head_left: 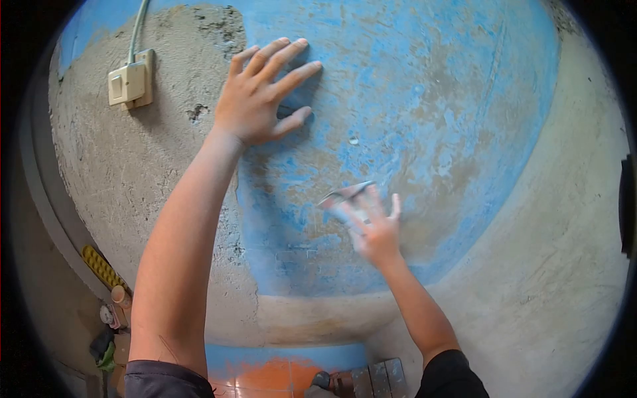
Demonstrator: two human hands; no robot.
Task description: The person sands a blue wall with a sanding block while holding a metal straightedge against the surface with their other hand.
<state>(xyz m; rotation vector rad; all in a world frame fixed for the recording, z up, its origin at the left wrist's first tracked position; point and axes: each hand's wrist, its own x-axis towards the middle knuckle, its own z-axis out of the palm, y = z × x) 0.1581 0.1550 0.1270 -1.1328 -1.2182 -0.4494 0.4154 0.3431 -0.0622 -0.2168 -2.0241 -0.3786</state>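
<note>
We find the light switch (127, 83) fixed on bare, pitted grey plaster (169, 166), with a pale cable (138, 30) running up from it. To the right of the switch, we note a broad area of blue paint (411, 106), worn through in patches to a grey-brown layer. A small pale spot (353, 140) lies within this area, right of the switch and slightly lower.

We observe the left hand (269, 89) just right of the switch, laid against the painted surface near the edge of the bare plaster. Its fingers are spread wide and it has hold of nothing.

We record the right hand (378, 232) well to the right of the switch and lower, its fingers partly closed on a thin flat piece (340, 194). This piece is at the blue paint, below and right of the switch. Blur affects this spot; the piece may be a folded sheet or a thin pad, and we cannot tell whether its whole face meets the wall.

Far below the switch, to its right, we see orange floor tiles (265, 377) and dark slats (379, 379). A yellow textured object (99, 266) sits below the switch, slightly left.
</note>
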